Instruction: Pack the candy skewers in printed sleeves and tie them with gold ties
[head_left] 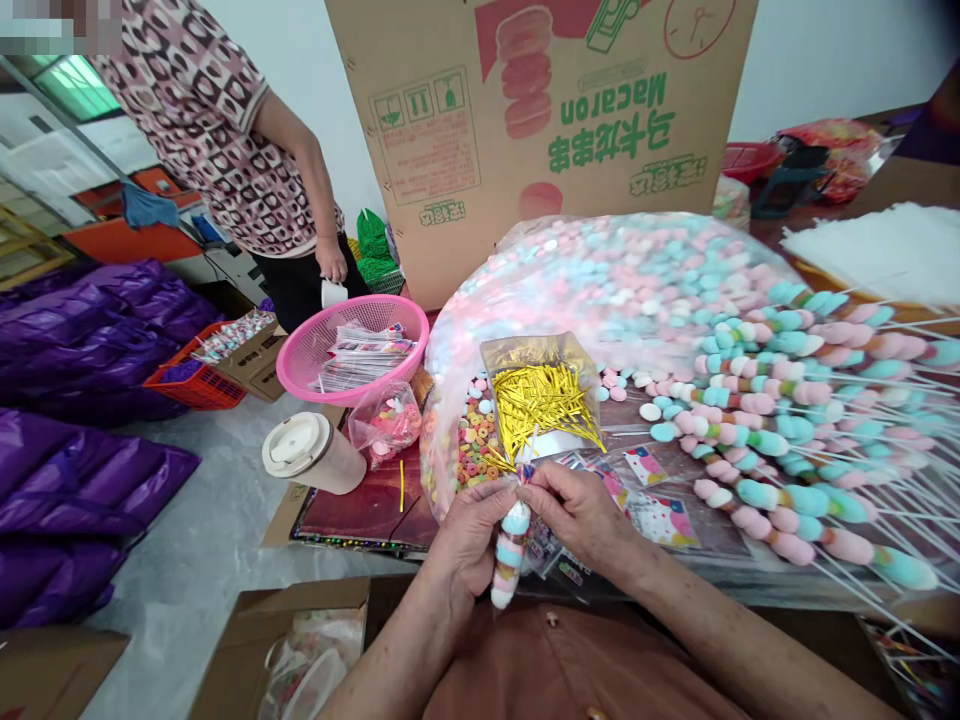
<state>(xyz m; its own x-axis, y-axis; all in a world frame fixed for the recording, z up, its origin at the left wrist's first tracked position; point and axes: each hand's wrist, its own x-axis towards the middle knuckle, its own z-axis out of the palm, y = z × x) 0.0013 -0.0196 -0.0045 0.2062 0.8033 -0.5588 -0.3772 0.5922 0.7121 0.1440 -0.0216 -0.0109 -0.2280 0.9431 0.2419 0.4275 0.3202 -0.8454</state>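
Note:
A marshmallow skewer [510, 560] in clear wrapping, banded blue, pink and white, hangs with its tip toward me. My left hand [471, 525] is closed around its side and the gathered wrapper. The fingers of my right hand [574, 510] pinch the gathered wrapper end beside the stick; whether they also hold a tie is too small to tell. Just beyond both hands sits an open bag of gold twist ties [544, 405]. Printed wrappers [664, 520] lie under and beside my right forearm.
Many marshmallow skewers [817, 500] are piled at right, by a big bag of marshmallows [615, 270]. Candy rings [476, 445] lie left of the ties. A lidded cup [319, 455] and pink basket [289, 375] stand left. Behind are a large carton [465, 230] and a person [225, 150].

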